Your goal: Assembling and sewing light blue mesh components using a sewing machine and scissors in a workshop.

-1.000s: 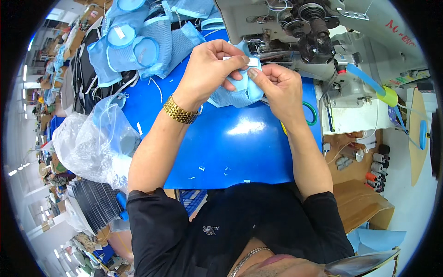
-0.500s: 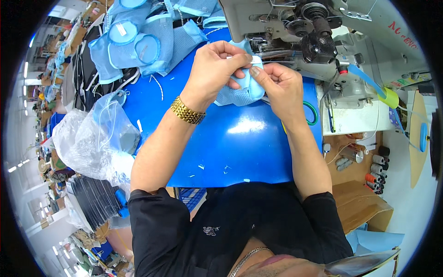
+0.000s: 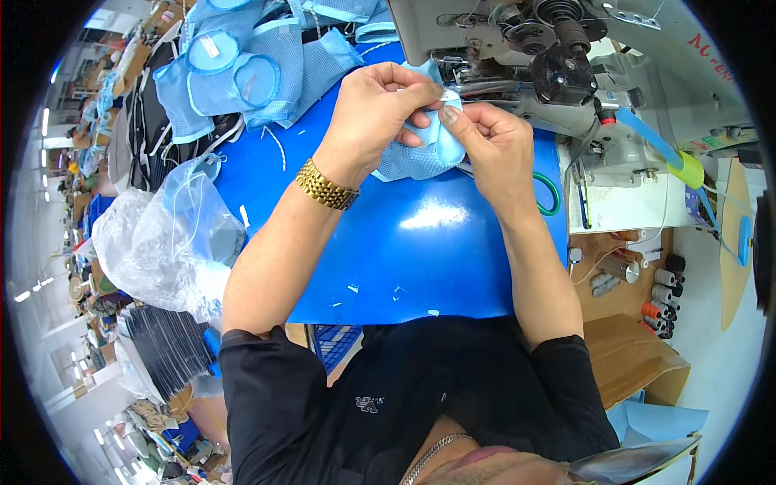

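Observation:
A light-blue mesh fabric piece (image 3: 414, 162) hangs between my hands at the far edge of the blue table, close to the sewing machine (image 3: 558, 77). My left hand (image 3: 376, 109) pinches its upper edge between thumb and fingers, near a small white strip (image 3: 449, 95). On the other side my right hand (image 3: 495, 149) grips the same fabric, thumb on top. Folds and fingers hide part of the cloth. Green-handled scissors (image 3: 548, 194) lie beside my right wrist, partly covered by my hand.
Light-blue mesh pouches (image 3: 267, 69) are heaped at the back left. A clear plastic bag (image 3: 162, 242) lies at the left of the blue table (image 3: 388, 275). Thread spools (image 3: 659, 299) stand low on the right, above a cardboard box (image 3: 630, 356). Blue tape (image 3: 647, 133) runs along the machine.
Both hands keep their hold on the fabric and have shifted only slightly. The white strip sits a little farther right and higher.

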The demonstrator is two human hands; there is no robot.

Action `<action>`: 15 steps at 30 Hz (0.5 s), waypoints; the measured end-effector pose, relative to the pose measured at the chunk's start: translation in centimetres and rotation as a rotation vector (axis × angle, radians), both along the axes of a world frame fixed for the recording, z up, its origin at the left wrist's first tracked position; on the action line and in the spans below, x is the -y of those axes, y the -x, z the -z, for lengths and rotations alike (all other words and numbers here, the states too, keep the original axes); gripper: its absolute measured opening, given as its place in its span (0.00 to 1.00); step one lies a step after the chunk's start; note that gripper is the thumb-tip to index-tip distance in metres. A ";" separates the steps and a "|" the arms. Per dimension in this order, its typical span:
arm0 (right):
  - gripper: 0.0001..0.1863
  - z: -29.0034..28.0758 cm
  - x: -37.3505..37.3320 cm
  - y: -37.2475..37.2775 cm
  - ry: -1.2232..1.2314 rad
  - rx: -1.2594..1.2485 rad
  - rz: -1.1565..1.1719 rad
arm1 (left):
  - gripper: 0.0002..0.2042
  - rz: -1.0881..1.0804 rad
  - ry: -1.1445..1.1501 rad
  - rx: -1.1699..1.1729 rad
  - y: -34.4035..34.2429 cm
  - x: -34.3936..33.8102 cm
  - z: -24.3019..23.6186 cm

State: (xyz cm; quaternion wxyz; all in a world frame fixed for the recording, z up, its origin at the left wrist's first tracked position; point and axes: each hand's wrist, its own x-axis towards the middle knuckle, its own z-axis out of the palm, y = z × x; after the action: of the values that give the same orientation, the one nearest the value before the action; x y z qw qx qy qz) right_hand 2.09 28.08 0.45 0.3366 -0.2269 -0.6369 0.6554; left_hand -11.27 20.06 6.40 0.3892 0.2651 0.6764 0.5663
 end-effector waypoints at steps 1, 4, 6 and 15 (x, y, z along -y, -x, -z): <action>0.12 0.0 0.1 -0.1 -0.006 0.005 0.004 | 0.09 0.000 0.001 0.002 0.0 0.0 0.1; 0.12 -0.2 0.2 0.0 -0.017 0.006 0.020 | 0.08 -0.020 -0.017 0.033 0.0 -0.1 0.2; 0.12 -0.3 0.4 0.1 -0.022 0.003 0.033 | 0.09 0.004 0.015 0.022 0.2 -0.1 0.2; 0.14 -1.0 0.4 0.2 0.019 0.025 0.046 | 0.09 -0.005 0.020 0.031 0.4 -0.3 0.1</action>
State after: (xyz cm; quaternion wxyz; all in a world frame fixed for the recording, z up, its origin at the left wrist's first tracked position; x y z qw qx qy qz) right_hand 1.93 27.72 1.47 0.3414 -0.2531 -0.6295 0.6505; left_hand -11.65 20.33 6.29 0.4009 0.2508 0.6764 0.5647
